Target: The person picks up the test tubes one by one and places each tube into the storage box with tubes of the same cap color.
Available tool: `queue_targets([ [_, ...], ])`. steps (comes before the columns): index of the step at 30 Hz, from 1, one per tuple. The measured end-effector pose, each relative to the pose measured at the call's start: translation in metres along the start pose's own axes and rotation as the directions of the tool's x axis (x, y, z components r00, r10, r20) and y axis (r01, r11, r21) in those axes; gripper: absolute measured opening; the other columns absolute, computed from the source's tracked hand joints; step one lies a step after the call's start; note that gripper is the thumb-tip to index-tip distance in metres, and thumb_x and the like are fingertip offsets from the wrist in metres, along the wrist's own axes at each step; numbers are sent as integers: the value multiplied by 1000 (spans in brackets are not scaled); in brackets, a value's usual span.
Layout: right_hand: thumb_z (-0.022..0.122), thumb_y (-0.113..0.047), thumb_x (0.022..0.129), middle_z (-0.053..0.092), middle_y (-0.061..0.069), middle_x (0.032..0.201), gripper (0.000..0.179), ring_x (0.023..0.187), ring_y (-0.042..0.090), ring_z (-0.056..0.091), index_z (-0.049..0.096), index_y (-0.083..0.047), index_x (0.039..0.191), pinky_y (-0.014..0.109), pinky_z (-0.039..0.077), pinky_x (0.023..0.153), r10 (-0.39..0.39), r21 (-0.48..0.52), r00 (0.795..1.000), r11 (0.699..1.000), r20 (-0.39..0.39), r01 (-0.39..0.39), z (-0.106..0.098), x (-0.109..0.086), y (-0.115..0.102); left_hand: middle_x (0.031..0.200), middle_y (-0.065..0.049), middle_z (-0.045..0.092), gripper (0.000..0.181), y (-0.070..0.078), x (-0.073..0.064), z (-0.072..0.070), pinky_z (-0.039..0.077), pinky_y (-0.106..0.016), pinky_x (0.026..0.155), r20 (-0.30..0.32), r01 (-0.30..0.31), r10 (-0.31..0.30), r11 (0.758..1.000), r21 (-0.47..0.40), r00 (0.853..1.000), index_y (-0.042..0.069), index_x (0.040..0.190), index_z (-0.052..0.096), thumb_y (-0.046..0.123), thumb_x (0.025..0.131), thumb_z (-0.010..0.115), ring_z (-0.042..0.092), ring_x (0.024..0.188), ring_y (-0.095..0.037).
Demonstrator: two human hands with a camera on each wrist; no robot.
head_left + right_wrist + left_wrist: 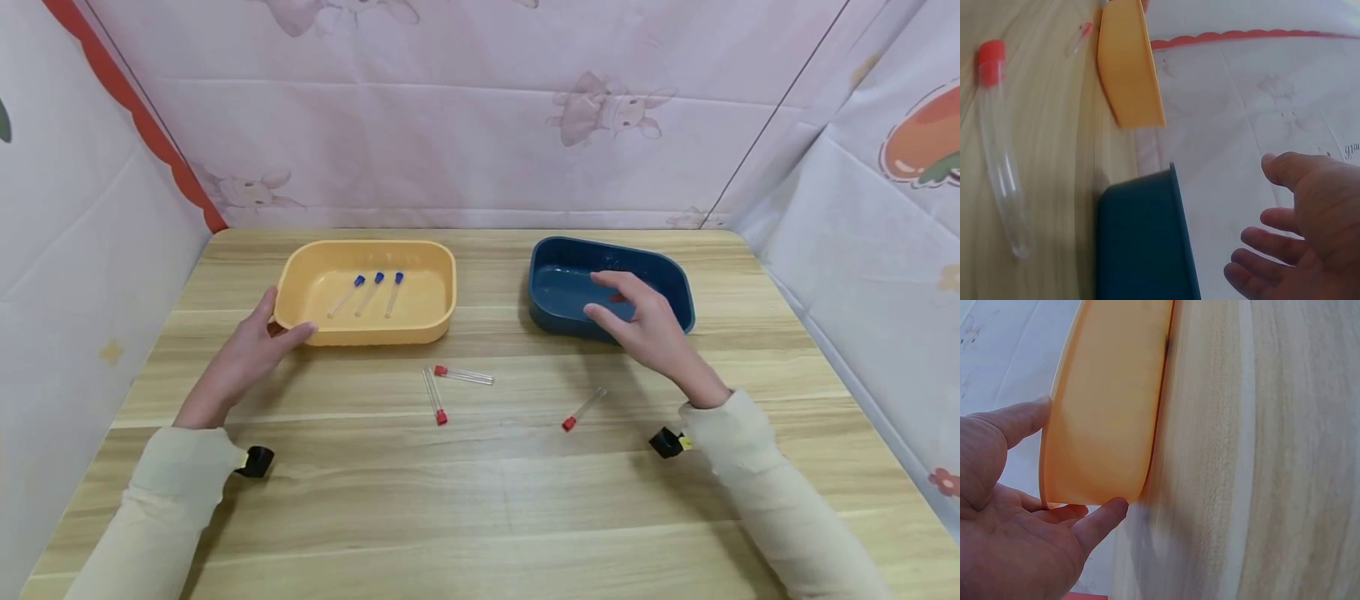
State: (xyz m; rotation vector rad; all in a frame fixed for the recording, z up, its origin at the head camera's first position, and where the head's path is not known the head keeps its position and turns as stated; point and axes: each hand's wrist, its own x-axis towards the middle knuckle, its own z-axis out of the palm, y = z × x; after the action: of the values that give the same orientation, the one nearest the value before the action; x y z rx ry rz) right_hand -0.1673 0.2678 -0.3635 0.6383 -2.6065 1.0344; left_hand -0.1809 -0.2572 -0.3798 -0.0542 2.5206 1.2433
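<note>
My left hand (247, 354) holds the left front corner of a yellow plastic bin (382, 336), its thumb on the rim and other fingers round the end wall in the left wrist view. Inside the bin lie several small clear test tubes, each with a blue cap (378, 277); I count three. Over a dark blue bin (558, 321) hovers my right hand (651, 325), thumb and fingers spread apart and holding nothing. On the table lie three red-capped test tubes: one tube (468, 377) crosswise, another tube (432, 392) beside it, and a third tube (588, 407) nearer the right hand.
The wooden table (450, 517) ends at a pale printed cloth wall (480, 158) behind the bins. Similar cloth hangs along the left and right sides. A small black camera (257, 461) sits at the left cuff, and another camera (666, 442) at the right.
</note>
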Motion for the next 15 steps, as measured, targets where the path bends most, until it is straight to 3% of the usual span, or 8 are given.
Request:
queue_targets([
  [7, 72, -10, 98, 60, 18, 139, 45, 110, 38, 63, 60, 0, 141, 53, 54, 86, 44, -54, 997, 997, -56, -47, -15, -12, 11, 170, -21, -7, 113, 0, 0, 1, 13, -68, 119, -3, 18, -18, 1000, 8, 1000, 16, 160, -23, 69, 97, 53, 7, 155, -45],
  [15, 70, -17, 101, 59, 22, 140, 44, 114, 41, 62, 61, 0, 141, 19, 45, 82, 141, -80, 981, 985, -136, -153, -33, -27, 25, 170, -21, -7, 111, 0, 1, 1, 13, -68, 119, -5, 20, -20, 1000, 11, 1000, 16, 160, -23, 67, 98, 53, 7, 155, -46],
])
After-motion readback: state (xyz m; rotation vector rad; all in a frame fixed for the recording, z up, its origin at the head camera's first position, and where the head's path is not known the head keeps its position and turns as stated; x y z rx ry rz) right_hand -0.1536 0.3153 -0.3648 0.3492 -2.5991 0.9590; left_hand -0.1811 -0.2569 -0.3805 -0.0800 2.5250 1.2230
